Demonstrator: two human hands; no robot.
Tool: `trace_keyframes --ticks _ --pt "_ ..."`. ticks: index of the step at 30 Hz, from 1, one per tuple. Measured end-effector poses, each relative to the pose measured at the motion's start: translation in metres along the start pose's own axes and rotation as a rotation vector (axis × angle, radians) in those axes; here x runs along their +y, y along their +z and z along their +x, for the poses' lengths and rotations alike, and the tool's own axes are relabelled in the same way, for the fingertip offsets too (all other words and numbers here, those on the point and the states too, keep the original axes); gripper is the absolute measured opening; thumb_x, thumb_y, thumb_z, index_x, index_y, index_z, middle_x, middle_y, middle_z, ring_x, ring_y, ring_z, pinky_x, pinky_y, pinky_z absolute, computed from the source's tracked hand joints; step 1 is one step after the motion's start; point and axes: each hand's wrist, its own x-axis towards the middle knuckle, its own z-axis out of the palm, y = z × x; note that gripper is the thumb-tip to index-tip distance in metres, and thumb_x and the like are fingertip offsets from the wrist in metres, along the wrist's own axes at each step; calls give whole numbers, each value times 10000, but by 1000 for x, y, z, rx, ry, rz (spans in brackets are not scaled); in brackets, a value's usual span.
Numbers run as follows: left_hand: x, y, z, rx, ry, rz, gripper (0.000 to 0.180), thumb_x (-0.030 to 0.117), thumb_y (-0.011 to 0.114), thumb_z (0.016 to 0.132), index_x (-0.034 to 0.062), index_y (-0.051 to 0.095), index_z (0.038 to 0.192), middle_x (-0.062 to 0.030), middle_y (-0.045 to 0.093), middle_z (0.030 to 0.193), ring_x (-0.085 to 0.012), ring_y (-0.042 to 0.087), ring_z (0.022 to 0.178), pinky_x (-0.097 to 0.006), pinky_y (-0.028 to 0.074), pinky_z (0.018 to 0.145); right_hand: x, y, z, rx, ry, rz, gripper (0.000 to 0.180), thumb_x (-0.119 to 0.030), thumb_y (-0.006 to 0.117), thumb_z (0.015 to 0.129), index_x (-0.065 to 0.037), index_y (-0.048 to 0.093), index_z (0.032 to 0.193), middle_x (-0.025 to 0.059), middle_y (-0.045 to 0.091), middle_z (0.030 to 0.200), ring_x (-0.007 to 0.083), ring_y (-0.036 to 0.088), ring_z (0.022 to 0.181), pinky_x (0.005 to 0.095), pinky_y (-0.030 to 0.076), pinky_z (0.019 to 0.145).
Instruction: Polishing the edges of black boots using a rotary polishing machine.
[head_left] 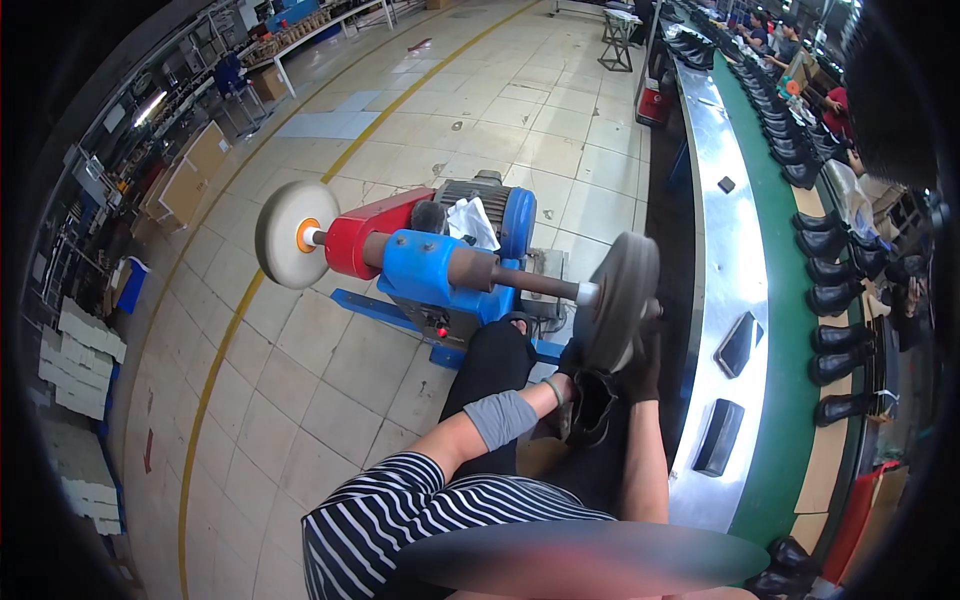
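A black shoe [590,425] is held between my hands, its opening facing up toward me and its front end up at the underside of the right buffing wheel [625,295]. That wheel looks blurred. My left hand [570,362], dark and partly hidden by the wheel and shoe, is closed on the shoe's left side. On the other side my right hand [640,375], in a dark glove, grips the shoe close beside the wheel. Exact finger positions are hard to see. The blue and red buffing machine [418,265] carries a second pale wheel [290,235] on its left end.
A metal bench top [735,290] on my right holds a dark block [718,437] and a dark rectangular piece [738,345]. Beyond it, a green conveyor [785,400] runs alongside rows of black shoes [840,340]. A white cloth [472,222] lies by the motor. People sit far right.
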Motion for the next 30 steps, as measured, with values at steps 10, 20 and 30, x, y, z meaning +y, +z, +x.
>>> trace_keyframes --ticks 10,20,30 --pt "3 8 -40 -123 -46 234 370 346 385 973 90 593 1142 -99 641 1073 -241 610 944 -365 503 842 -34 46 -2 -18 48 391 786 -667 241 908 -64 360 1398 116 446 1374 250 430 1255 381 328 1067" --pt "-21 -30 -6 -207 117 1012 327 296 403 967 93 582 1150 -90 610 1152 -202 579 1031 -348 456 920 -110 95 -176 -53 165 105 677 -111 706 749 -29 409 1351 119 519 1281 204 512 1138 338 411 972" --pt "-18 8 13 29 -198 108 445 410 350 954 84 599 1126 -99 631 1080 -270 575 1013 -404 426 935 -91 94 -167 519 368 971 381 -229 618 800 0 574 1100 120 645 1003 242 635 930 390 520 837"
